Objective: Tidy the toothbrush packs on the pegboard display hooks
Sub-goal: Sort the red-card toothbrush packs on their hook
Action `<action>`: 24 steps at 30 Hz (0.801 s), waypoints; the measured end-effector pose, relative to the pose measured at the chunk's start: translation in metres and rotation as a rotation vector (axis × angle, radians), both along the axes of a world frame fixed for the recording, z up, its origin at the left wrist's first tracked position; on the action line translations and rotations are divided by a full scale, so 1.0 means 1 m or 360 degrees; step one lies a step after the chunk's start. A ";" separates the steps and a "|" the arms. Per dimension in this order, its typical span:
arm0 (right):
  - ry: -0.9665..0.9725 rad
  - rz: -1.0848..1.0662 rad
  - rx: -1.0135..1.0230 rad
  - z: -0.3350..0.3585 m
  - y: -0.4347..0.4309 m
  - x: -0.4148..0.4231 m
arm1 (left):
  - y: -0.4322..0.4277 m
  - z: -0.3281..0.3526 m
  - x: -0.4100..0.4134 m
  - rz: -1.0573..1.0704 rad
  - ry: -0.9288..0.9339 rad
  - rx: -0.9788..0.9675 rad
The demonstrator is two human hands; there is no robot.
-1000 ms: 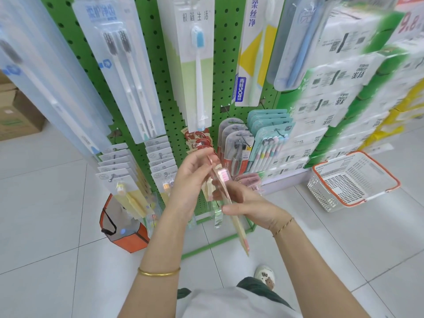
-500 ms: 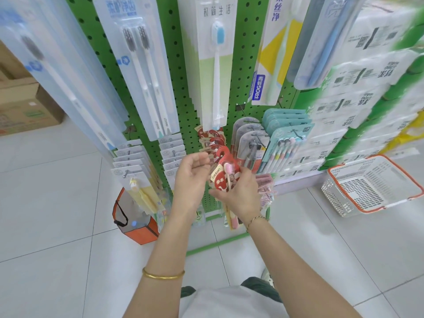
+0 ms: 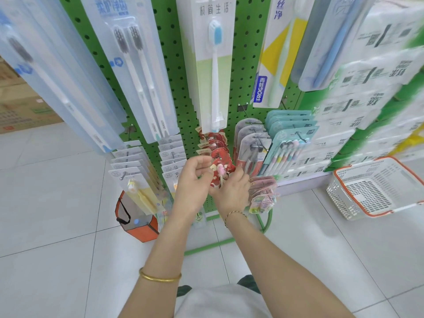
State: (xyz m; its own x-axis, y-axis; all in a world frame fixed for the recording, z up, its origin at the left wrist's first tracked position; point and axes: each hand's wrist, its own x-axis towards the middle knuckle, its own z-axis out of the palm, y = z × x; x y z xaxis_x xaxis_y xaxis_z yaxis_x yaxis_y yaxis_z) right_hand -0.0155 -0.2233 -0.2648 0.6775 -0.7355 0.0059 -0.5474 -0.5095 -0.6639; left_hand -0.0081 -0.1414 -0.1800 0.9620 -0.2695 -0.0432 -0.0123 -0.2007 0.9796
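Observation:
A green pegboard (image 3: pixel 177 72) carries many toothbrush packs on hooks. On a low middle hook hangs a row of red packs (image 3: pixel 214 143). At the front of that row is a red pack with a pink toothbrush (image 3: pixel 219 172). My left hand (image 3: pixel 193 183) pinches this pack's top left edge. My right hand (image 3: pixel 231 191) grips its lower part from below and from the right. The pack sits at the tip of the hook; whether the hook passes through its hole is hidden by my fingers.
Grey packs (image 3: pixel 251 145) and teal multi-brush packs (image 3: pixel 289 143) hang to the right, white packs (image 3: pixel 130 166) to the left, pink packs (image 3: pixel 262 191) below. A white and orange basket (image 3: pixel 376 187) lies on the floor at right, an orange bag (image 3: pixel 135 219) at left.
Both hands have lifted the red pack from waist height up to the hook with the red packs. The view has moved closer to the pegboard.

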 end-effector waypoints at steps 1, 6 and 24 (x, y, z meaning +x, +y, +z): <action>0.0009 0.0007 0.0012 -0.001 0.001 0.001 | -0.001 0.000 0.001 -0.0001 -0.0007 0.0009; -0.0037 0.0099 0.0060 -0.008 -0.003 -0.002 | -0.005 -0.001 0.003 0.0008 -0.0065 0.0071; -0.0272 0.0774 -0.0332 0.093 -0.090 0.078 | -0.040 -0.001 0.020 0.0371 -0.0247 0.0302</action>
State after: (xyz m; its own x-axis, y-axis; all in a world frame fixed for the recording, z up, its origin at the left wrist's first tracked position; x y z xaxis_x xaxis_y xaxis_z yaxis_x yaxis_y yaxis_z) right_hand 0.0629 -0.3135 -0.1715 0.9153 -0.3098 0.2574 -0.1098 -0.8068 -0.5805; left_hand 0.0121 -0.1813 -0.1806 0.9959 -0.0425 0.0802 -0.0904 -0.3941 0.9146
